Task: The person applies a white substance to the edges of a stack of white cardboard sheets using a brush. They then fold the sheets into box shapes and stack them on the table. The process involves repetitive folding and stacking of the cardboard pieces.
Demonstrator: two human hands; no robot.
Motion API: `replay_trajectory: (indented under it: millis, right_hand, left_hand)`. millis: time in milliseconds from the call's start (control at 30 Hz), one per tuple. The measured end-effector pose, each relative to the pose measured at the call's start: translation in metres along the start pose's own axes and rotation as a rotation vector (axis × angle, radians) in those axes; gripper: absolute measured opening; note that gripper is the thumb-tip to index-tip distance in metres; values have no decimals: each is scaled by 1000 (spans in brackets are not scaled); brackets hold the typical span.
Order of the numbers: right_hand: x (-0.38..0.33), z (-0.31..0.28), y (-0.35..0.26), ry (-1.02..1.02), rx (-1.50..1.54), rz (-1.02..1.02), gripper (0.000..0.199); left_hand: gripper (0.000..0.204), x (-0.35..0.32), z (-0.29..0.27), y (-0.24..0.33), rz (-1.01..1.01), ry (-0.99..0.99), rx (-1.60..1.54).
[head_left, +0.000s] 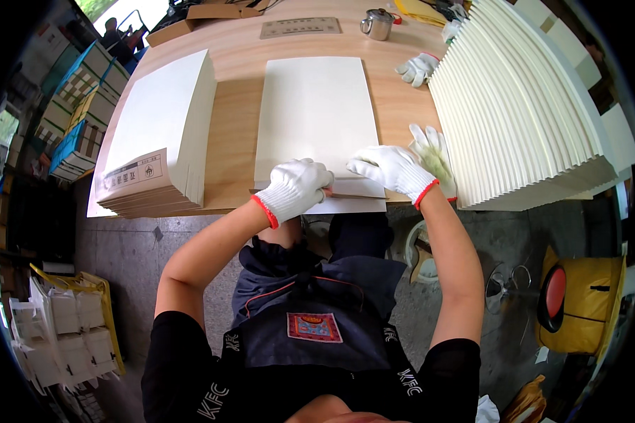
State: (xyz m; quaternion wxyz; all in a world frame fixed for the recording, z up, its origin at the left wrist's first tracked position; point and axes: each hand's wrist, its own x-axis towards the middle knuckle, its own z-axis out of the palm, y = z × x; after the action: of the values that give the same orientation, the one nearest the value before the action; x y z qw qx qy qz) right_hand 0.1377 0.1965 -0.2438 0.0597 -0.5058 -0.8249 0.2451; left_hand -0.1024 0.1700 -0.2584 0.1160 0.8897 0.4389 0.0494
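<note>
A white rectangular paper packet [317, 109] lies flat before me at the table's near edge. My left hand [296, 187], in a white knit glove with a red cuff, is closed at the packet's near edge, its fingers curled on the white flap [356, 187] there. A bare fingertip pokes out of this glove. My right hand [395, 169], gloved alike, lies on the packet's near right part with its fingers stretched to the left. Below the flap, a white sheet edge [353, 206] juts past the table. What lies under my left fingers is hidden.
A stack of white packets with brown printed ends [137, 173] stands at left. To the right rises a tall stack of white packets [508, 113]. Loose gloves [432, 151] lie beside it. Farther back are a metal mug [378, 25] and a brown printed sheet [300, 27].
</note>
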Motion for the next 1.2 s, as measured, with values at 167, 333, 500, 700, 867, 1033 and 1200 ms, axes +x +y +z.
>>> replay_trajectory:
  millis: [167, 333, 500, 700, 867, 1033, 1200]
  right_hand:
    - [-1, -1, 0, -23, 30, 21, 49]
    - [-3, -9, -3, -86, 36, -15, 52]
    - [-4, -1, 6, 3, -22, -86, 47]
    - [6, 6, 15, 13, 19, 40, 38]
    - [16, 8, 17, 87, 90, 99, 34]
    - [24, 32, 26, 294, 176, 154, 27]
    - [25, 52, 32, 466, 154, 78, 30]
  left_hand:
    - [10, 5, -9, -1, -53, -92, -188]
    - [15, 13, -19, -7, -168, -140, -354]
    - [18, 24, -34, -16, -339, -151, -609]
    - [41, 3, -45, -33, -330, -140, 45]
    - [42, -5, -36, -70, -458, -63, -204]
    - [40, 2, -22, -93, -399, -72, -226]
    - [39, 7, -29, -86, -434, -136, -189]
